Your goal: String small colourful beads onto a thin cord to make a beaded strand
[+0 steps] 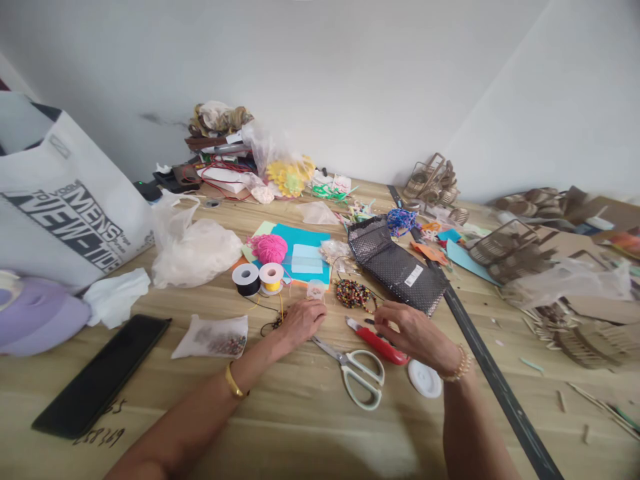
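My left hand (303,320) rests low over the table, fingers bent together, beside a small clear container (315,289) and some dark cord (273,325). What its fingertips hold, if anything, is hidden. My right hand (407,328) is curled above a red utility knife (383,345), its fingertips pinched near the strand of multicoloured beads (353,293); anything between them is too small to tell. Between my hands lie scissors (363,379) with pale handles. A white round lid (425,379) sits below my right hand. Spools of black (247,280) and yellow (271,278) thread stand further back.
A black phone (103,373) and a bag of beads (213,336) lie left. Pink yarn (270,249) rests on blue sheets (305,233). A black bubble mailer (395,267) lies behind my right hand; small baskets (507,247) stand right, a paper bag (70,193) left.
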`<state>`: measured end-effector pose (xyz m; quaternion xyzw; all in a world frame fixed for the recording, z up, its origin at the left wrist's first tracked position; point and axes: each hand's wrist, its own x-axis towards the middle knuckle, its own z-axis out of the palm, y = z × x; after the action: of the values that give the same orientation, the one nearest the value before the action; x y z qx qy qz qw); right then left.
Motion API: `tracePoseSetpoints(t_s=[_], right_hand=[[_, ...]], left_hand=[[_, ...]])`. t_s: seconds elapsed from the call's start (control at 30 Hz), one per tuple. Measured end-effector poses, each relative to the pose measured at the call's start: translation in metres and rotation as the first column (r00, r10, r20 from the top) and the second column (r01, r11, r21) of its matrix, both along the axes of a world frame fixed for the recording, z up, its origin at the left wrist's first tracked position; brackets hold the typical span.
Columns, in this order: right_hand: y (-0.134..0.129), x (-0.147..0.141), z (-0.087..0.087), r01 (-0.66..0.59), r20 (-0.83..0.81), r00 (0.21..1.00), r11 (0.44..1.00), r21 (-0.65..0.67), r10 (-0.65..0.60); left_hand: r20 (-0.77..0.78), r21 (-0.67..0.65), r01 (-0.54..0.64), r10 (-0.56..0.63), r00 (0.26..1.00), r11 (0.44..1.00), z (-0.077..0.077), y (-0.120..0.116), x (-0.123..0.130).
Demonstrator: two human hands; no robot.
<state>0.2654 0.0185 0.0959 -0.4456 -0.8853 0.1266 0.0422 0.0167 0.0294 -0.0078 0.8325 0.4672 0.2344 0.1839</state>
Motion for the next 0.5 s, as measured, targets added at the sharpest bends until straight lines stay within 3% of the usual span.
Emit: tracePoseSetpoints(t_s=[0.17,0.33,0.5], right_hand=[[-0.010,-0.005,0.011,-0.017,0.006,1.000,0.999,-0.042,0.017],[-0.013,-0.016,0.006,-0.025,0.070,0.997,0.999,0.024,0.023],[-0.014,-0.024,-0.003,-0.028,0.094,0.995,0.995,0.096,0.019]], left_hand=[[-0.042,-0.006,0.022,-0.022,0.999,1.000,0.002,-0.001,0.000],[-0.072,-0.059,0.016,-0.020,0.997,0.998,0.012,-0.004,0.001],[0.097,-0.084,0.111,-0.103,0.990,0.990,0.031,-0.016,0.010]])
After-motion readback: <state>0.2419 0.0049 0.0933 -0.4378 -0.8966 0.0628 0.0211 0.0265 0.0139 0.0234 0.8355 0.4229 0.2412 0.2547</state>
